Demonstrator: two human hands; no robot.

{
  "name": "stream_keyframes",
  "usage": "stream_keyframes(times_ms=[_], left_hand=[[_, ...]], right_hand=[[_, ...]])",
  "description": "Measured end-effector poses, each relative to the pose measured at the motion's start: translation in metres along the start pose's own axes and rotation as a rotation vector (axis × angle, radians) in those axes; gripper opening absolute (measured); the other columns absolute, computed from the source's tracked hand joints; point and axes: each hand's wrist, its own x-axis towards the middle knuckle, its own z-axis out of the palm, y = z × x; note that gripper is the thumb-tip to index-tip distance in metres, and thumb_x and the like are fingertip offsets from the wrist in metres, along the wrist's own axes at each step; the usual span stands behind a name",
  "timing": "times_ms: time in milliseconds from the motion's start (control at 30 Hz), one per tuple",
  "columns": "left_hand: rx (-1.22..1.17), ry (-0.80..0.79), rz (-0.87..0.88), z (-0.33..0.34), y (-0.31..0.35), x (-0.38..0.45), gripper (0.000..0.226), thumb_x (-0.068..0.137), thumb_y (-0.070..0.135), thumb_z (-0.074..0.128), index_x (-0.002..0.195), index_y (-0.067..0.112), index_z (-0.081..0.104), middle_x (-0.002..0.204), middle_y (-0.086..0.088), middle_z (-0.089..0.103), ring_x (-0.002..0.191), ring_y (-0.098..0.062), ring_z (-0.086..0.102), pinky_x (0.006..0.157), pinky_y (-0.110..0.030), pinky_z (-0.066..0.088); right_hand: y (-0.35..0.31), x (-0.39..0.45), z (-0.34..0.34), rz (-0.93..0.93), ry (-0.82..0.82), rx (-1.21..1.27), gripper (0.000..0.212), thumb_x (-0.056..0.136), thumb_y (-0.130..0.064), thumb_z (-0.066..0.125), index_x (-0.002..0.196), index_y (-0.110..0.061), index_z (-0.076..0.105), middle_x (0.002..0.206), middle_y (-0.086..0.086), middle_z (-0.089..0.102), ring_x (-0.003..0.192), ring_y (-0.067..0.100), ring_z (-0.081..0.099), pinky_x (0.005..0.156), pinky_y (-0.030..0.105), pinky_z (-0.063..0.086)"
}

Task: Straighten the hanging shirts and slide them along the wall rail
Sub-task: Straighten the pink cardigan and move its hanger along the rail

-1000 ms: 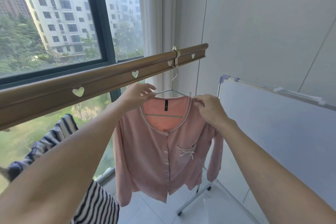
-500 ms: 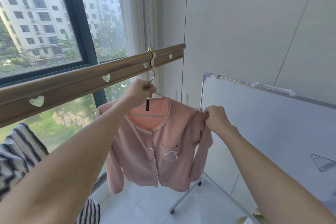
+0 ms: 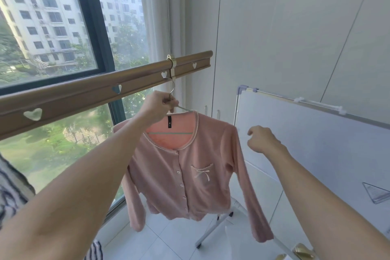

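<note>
**Pink cardigan held at the far end of the rail**

Bright corner by a big window (image 3: 48, 17), white cupboards (image 3: 285, 27) to the right, tiled floor below. A brown rail (image 3: 84, 93) w/ heart cut-outs runs from lower left up toward the cupboards, ending just past a brass bracket (image 3: 172, 65).

The pink cardigan (image 3: 185, 167) hangs on a wire hanger (image 3: 171, 91) near that bracket; hook curves up toward the rail right by the bracket, can't tell if it actually sits on it. Shoulders lie roughly level, slightly lower on the right, button front faces into the room, long axis straight down, sleeves dangling. A striped shirt (image 3: 10, 192) shows at the left edge, well apart.

Left hand (image 3: 157, 107) grips the hanger's neck just under the hook, fingers curled round the wire. Right hand (image 3: 262, 140) is off the garment, just beside its right shoulder, fingers loosely curled, holding nothing.

A whiteboard (image 3: 316, 139) on a wheeled stand sits behind the cardigan, right side.

Vs. half a sec ago: the right hand was pinching the shoulder fabric, now it's let go & the shoulder lies flatter. Left hand's grip is unchanged, and the cardigan hangs squarer.
</note>
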Motion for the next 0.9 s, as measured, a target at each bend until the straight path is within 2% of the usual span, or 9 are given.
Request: stream_keyframes(times_ms=[133, 267, 333, 400, 533, 633, 733, 833, 900], left_hand=[[0.062, -0.015, 0.030, -0.003, 0.002, 0.000, 0.023, 0.093, 0.023, 0.063, 0.078, 0.008, 0.072, 0.069, -0.003, 0.069, 0.040, -0.007, 0.037, 0.041, -0.018, 0.032], [0.087, -0.014, 0.049, -0.007, 0.002, -0.004, 0.026, 0.093, 0.024, 0.063, 0.075, 0.008, 0.071, 0.073, -0.009, 0.071, 0.039, -0.008, 0.034, 0.036, -0.014, 0.028], [0.067, -0.025, 0.047, -0.010, 0.001, -0.006, 0.023, 0.094, 0.023, 0.063, 0.079, 0.007, 0.072, 0.076, -0.006, 0.073, 0.042, -0.008, 0.037, 0.039, -0.014, 0.031], [0.035, -0.037, 0.042, -0.013, -0.001, -0.007, 0.021, 0.093, 0.022, 0.063, 0.082, 0.007, 0.073, 0.077, -0.004, 0.074, 0.052, -0.011, 0.044, 0.050, -0.020, 0.039], [-0.014, -0.045, 0.037, -0.018, -0.006, -0.011, 0.020, 0.093, 0.021, 0.064, 0.084, 0.005, 0.072, 0.076, -0.004, 0.074, 0.064, -0.015, 0.053, 0.063, -0.028, 0.045], [-0.098, -0.132, 0.057, -0.027, -0.012, -0.013, 0.016, 0.095, 0.016, 0.061, 0.095, 0.003, 0.070, 0.085, -0.006, 0.075, 0.074, -0.016, 0.066, 0.072, -0.028, 0.050], [-0.200, -0.102, -0.006, -0.047, -0.027, -0.012, 0.017, 0.100, 0.015, 0.052, 0.104, 0.007, 0.066, 0.093, -0.005, 0.071, 0.085, -0.016, 0.066, 0.082, -0.027, 0.049], [-0.061, -0.091, -0.080, -0.067, -0.051, -0.016, 0.014, 0.097, 0.026, 0.058, 0.103, 0.019, 0.068, 0.097, 0.005, 0.070, 0.088, -0.009, 0.064, 0.084, -0.025, 0.048], [0.063, -0.101, -0.096, -0.074, -0.067, -0.023, 0.013, 0.088, 0.033, 0.069, 0.098, 0.025, 0.073, 0.095, 0.012, 0.073, 0.091, -0.002, 0.066, 0.085, -0.021, 0.048]], right_hand=[[-0.033, -0.004, 0.001, -0.429, -0.025, 0.316, 0.039, 0.084, -0.010, 0.064, 0.121, -0.022, 0.064, 0.114, 0.004, 0.063, 0.099, 0.021, 0.060, 0.085, 0.024, 0.044], [-0.068, -0.003, 0.009, -0.562, 0.006, 0.351, 0.026, 0.086, -0.011, 0.067, 0.109, -0.020, 0.072, 0.101, -0.001, 0.069, 0.092, 0.018, 0.065, 0.092, 0.031, 0.049], [-0.076, -0.001, 0.017, -0.609, 0.074, 0.291, 0.022, 0.086, -0.008, 0.066, 0.104, -0.017, 0.075, 0.096, 0.001, 0.071, 0.091, 0.020, 0.063, 0.098, 0.038, 0.046], [-0.080, 0.001, 0.021, -0.647, 0.128, 0.249, 0.020, 0.085, -0.009, 0.068, 0.103, -0.013, 0.074, 0.097, 0.004, 0.071, 0.089, 0.018, 0.059, 0.097, 0.041, 0.045], [-0.089, -0.002, 0.030, -0.718, 0.181, 0.194, 0.023, 0.083, -0.013, 0.071, 0.105, -0.014, 0.068, 0.094, 0.002, 0.061, 0.088, 0.020, 0.055, 0.082, 0.037, 0.045], [-0.094, -0.001, 0.032, -0.722, 0.255, 0.226, 0.012, 0.080, 0.001, 0.062, 0.079, -0.010, 0.067, 0.070, -0.006, 0.050, 0.075, 0.024, 0.053, 0.072, 0.034, 0.036], [-0.090, 0.006, 0.030, -0.713, 0.254, 0.239, 0.016, 0.078, 0.006, 0.060, 0.073, -0.007, 0.067, 0.066, -0.006, 0.051, 0.069, 0.021, 0.048, 0.073, 0.032, 0.032], [-0.084, 0.016, 0.032, -0.682, 0.222, 0.247, 0.015, 0.081, 0.004, 0.060, 0.075, -0.007, 0.068, 0.070, 0.006, 0.064, 0.072, 0.027, 0.057, 0.068, 0.037, 0.043], [-0.083, 0.021, 0.034, -0.657, 0.215, 0.227, 0.017, 0.084, 0.002, 0.058, 0.083, -0.011, 0.070, 0.081, 0.010, 0.069, 0.082, 0.031, 0.061, 0.074, 0.040, 0.048]])
